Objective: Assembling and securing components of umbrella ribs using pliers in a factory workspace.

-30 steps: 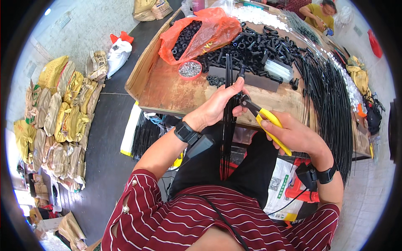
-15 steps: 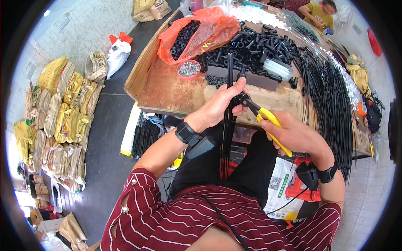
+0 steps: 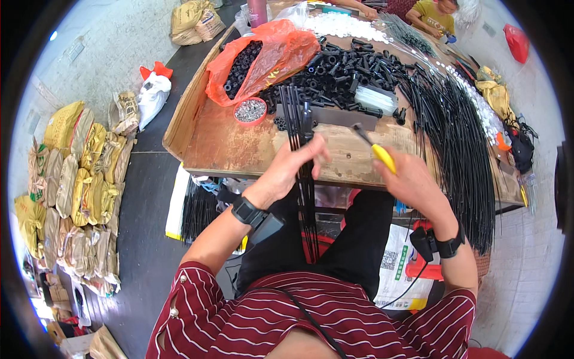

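Rods (image 3: 293,124), in left hand (image 3: 289,166); pliers (image 3: 383,158), in right hand (image 3: 411,178)

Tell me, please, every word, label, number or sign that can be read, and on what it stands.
White bag at lower right: print on a green strip, plus a square code; wording not copied.
Orange-red plastic bag: yellow letters among folds, not copied.
Stacked sacks, left: print too small to read.
Co-worker's yellow shirt: lettering blurred.

Head view, wide fisheye; looks steeply down from above the wearer's striped shirt (image 3: 287,317), facing out across the workbench (image 3: 224,146). Close on left hand (image 3: 291,166) and right hand (image 3: 414,180) by its near edge; far end smaller, toward the top.
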Available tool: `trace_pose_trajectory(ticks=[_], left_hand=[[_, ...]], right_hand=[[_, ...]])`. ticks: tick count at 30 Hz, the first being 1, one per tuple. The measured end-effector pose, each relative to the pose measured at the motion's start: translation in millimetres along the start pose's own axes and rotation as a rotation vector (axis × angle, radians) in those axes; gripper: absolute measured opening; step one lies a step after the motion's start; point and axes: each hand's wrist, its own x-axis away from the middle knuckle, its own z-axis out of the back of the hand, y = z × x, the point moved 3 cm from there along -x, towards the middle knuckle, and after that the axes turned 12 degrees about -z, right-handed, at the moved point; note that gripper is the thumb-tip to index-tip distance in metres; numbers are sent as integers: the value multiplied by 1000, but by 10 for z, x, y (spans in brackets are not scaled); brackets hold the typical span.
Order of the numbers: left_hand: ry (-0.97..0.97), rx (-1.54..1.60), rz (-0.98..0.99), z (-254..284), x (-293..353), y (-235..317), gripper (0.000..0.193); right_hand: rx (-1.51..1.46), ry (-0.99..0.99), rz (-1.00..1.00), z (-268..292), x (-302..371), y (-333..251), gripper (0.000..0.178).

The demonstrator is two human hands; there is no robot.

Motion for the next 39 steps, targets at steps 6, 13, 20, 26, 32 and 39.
trace_pose_trajectory(ticks=[6, 13, 20, 26, 32, 39], left_hand=[[-3, 14, 93, -251, 390, -72, 24], [427, -52, -652, -97, 718, 1143, 28], [597, 366, -576, 160, 775, 1518, 35], [696, 536, -454, 554, 704, 1312, 31], [700, 775, -160, 160, 688, 761, 33], [184, 906, 679, -427, 988, 91, 69]], right_hand=[[299, 247, -41, -346, -289, 791, 33], [-383, -596, 211, -557, 702, -318, 45], [-1325, -706, -41, -659, 888, -416, 75], [-788, -681, 350, -696, 1226, -533, 56], [-1460, -65, 118, -425, 936, -437, 66], [-992, 244, -131, 527, 619, -240, 28]])
